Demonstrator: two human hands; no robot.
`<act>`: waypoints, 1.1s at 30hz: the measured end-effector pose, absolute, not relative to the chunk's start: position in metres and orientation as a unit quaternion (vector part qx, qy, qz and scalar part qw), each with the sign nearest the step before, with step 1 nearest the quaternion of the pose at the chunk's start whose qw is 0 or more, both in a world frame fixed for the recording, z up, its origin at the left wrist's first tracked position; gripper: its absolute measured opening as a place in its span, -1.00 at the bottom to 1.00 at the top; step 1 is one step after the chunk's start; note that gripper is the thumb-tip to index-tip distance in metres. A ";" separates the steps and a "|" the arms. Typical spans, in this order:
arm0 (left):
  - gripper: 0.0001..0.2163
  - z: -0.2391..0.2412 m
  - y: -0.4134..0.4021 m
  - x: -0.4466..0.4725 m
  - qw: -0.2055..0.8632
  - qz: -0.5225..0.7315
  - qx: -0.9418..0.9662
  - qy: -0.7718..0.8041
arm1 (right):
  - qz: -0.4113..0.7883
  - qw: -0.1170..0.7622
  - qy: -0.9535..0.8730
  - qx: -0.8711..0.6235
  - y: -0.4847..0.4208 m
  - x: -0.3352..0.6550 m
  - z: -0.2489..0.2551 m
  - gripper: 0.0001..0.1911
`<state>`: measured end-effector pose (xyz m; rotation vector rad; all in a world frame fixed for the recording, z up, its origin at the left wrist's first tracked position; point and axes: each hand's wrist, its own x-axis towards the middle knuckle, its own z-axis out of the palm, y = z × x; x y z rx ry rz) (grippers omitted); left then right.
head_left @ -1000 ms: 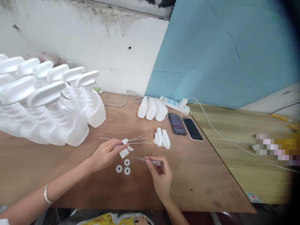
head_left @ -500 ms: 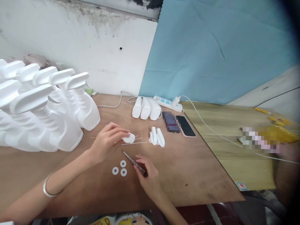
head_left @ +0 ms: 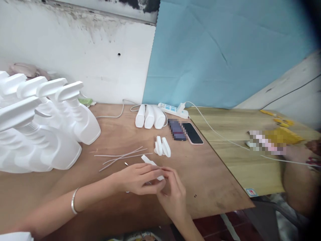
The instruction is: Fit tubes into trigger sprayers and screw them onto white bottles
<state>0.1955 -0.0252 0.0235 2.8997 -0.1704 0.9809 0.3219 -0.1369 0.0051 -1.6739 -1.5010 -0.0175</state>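
Observation:
Close together over the table, my left hand (head_left: 142, 178) and my right hand (head_left: 173, 189) both have fingers closed round a white plastic spray head (head_left: 147, 160). Its narrow end sticks out past my left fingers; the rest is partly covered. The thin metal tip of a screwdriver (head_left: 126, 163) shows beyond my left wrist, its handle hidden beneath my hands. A sliver of a white washer (head_left: 127, 191) peeks out below my left forearm. Several thin white tubes (head_left: 120, 157) lie crossed just beyond. Two similar white pieces (head_left: 165, 147) stand side by side farther back.
White spray bottles (head_left: 82, 124) crowd the left side. Three white covers (head_left: 149, 117) sit near a power strip (head_left: 173, 109) with cables. Two phones (head_left: 192, 133) lie right of them. At the wooden table on the right, another person's arm (head_left: 296, 167) reaches toward a yellow item (head_left: 283, 135).
My right hand has left the screwdriver handle and joined my left at the spray head. My left hand has come right and nearer, uncovering the tubes. The view has shifted slightly right.

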 end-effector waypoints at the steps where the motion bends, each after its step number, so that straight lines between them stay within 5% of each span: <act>1: -0.77 0.022 -0.025 0.197 0.037 0.339 0.939 -0.051 | 0.008 0.444 -0.582 -0.681 -0.137 0.322 0.006 -0.89; 5: -0.65 0.020 -0.011 0.193 0.049 0.369 0.927 0.034 | 0.061 0.522 -0.477 -0.704 -0.133 0.339 0.011 -0.90; 11: -0.70 -0.002 0.029 0.152 0.099 0.183 0.935 0.286 | 0.120 0.642 -0.267 -0.708 -0.118 0.405 0.005 -0.76; 23: -0.79 -0.015 0.023 0.106 0.095 0.057 0.937 0.331 | 0.184 0.437 -0.374 -0.797 -0.086 0.432 -0.037 -0.68; 28: -0.75 -0.019 0.020 0.091 0.089 0.068 0.937 0.331 | 0.134 0.430 -0.363 -0.816 -0.097 0.425 -0.023 -0.58; 33: -0.74 -0.023 0.016 0.070 0.081 0.085 0.930 0.349 | 0.003 0.497 -0.325 -0.805 -0.114 0.395 -0.007 -0.74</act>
